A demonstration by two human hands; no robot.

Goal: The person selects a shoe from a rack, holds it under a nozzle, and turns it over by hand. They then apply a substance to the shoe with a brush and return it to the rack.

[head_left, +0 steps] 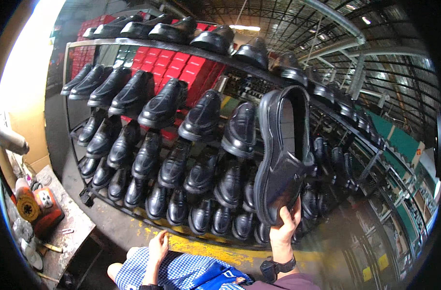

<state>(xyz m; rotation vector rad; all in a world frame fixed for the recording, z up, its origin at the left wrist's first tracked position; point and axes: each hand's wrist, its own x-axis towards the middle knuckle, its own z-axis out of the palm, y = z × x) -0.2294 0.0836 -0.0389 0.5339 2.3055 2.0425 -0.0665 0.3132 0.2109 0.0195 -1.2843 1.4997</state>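
A black slip-on shoe [282, 179] stands on end in front of me, its opening upward and its toe downward. My right hand [286, 224] grips it near the toe, thumb and fingers on either side. A dark band circles that wrist. Lower and to the left, my left hand [158, 245] hangs over the blue checked apron [182, 266] on my lap, its fingers loosely curled with nothing visible in them. Behind the held shoe stands a metal rack [68, 72] with tiers of similar black shoes [165, 104].
Red boxes [174, 65] are stacked behind the rack. At the left, a worn workbench [78, 229] carries an orange-red machine [44, 205] and hand tools. A yellow painted strip [206, 249] runs along the floor under the rack. More racks stand at the right.
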